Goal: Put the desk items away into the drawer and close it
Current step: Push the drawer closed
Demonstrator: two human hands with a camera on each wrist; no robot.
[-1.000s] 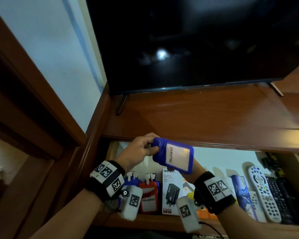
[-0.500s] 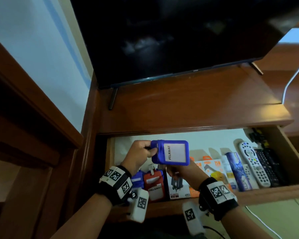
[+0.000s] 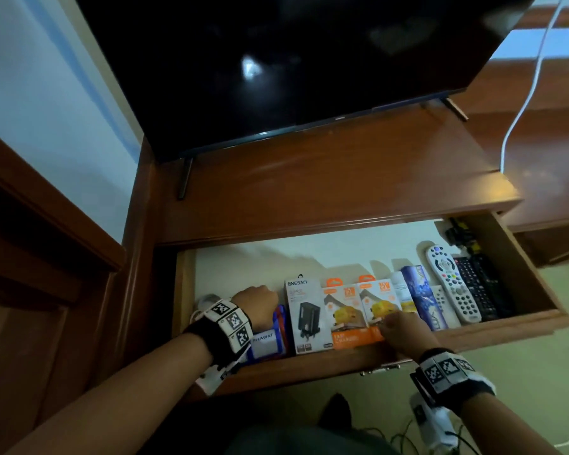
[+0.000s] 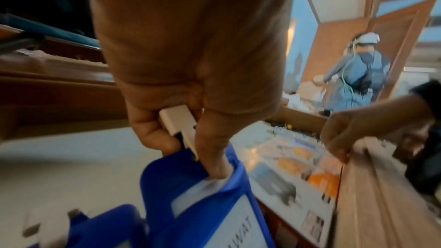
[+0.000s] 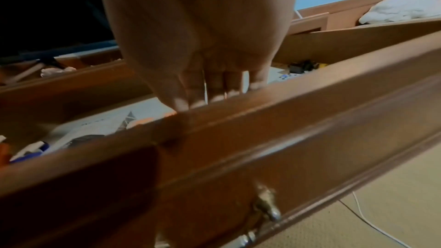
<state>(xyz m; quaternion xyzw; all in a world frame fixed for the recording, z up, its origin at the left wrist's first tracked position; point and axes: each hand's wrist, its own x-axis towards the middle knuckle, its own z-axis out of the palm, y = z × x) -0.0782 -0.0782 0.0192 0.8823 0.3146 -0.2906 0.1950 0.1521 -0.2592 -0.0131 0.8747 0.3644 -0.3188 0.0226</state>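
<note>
The wooden drawer (image 3: pixel 309 367) stands pulled out under the desk top. My left hand (image 3: pixel 255 300) is inside its left end. It pinches the white clip (image 4: pixel 177 123) of a blue badge holder (image 4: pixel 207 205) marked PELAWAT, which lies low in the drawer (image 3: pixel 266 343) over other badge holders. My right hand (image 3: pixel 395 326) holds the top edge of the drawer front, fingers (image 5: pixel 210 97) hooked over it just above the metal handle (image 5: pixel 264 206). In the left wrist view the right hand (image 4: pixel 339 139) sits on that same edge.
The drawer also holds a black charger box (image 3: pixel 306 315), two orange charger boxes (image 3: pixel 352 310), a blue box (image 3: pixel 422 297), a white remote (image 3: pixel 454 287) and a black remote (image 3: pixel 477 287). A television (image 3: pixel 293 60) stands on the desk top (image 3: pixel 326 178). A white cable (image 3: pixel 523 93) hangs at right. Another person (image 4: pixel 358 74) stands far behind.
The blue badge holder came down from above the drawer into its left end, still held by my left hand. My right hand let it go and moved to the drawer front.
</note>
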